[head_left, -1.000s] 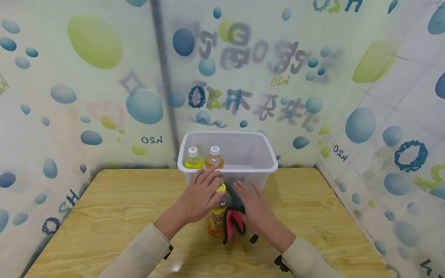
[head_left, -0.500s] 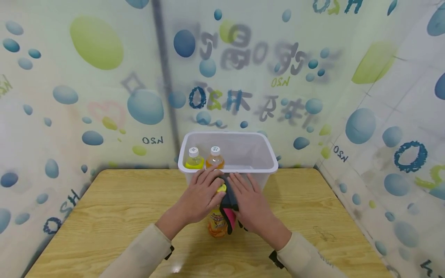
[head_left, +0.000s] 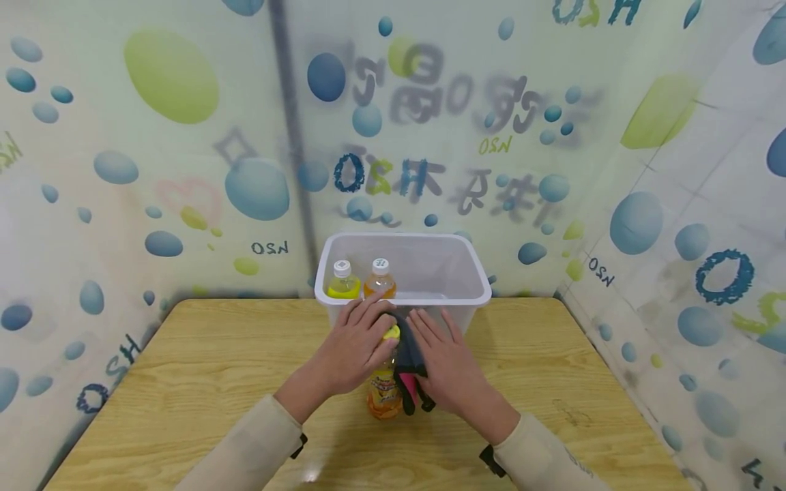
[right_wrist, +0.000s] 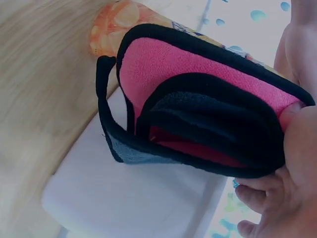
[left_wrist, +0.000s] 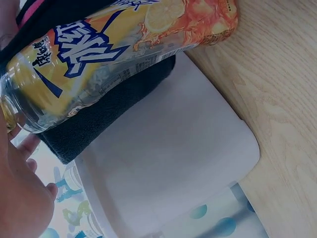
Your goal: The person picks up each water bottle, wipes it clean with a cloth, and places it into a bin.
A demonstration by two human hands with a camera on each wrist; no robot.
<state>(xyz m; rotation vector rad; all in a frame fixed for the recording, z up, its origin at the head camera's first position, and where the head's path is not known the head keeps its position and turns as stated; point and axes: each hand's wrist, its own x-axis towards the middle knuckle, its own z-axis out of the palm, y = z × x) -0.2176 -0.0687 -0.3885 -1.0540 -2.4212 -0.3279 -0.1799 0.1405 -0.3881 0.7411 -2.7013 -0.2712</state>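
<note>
An iced-tea bottle (head_left: 383,397) with orange contents and a yellow cap (head_left: 391,332) stands on the table. My left hand (head_left: 353,351) holds it at the top, fingers over the neck and cap. In the right wrist view, my right hand (head_left: 453,372) pinches a folded cloth (right_wrist: 163,64), pink inside and dark grey outside with black edging. From the head, the cloth (head_left: 409,351) lies along the bottle's right side. The left wrist view shows the grey cloth (left_wrist: 106,119) behind the labelled bottle (left_wrist: 94,54). Part of the bottle is hidden by my hands and the cloth.
Just beyond my hands, a white plastic bin (head_left: 442,301) stands at the table's back. Inside its left part are a yellow drink bottle (head_left: 342,285) and an orange one (head_left: 379,281), both white-capped. Patterned curtains (head_left: 245,184) surround the wooden table (head_left: 258,354).
My right hand first moved left, bringing the cloth up against the bottle's neck, then shifted slightly back right. My left hand keeps its hold, and the bottle stays in about the same place.
</note>
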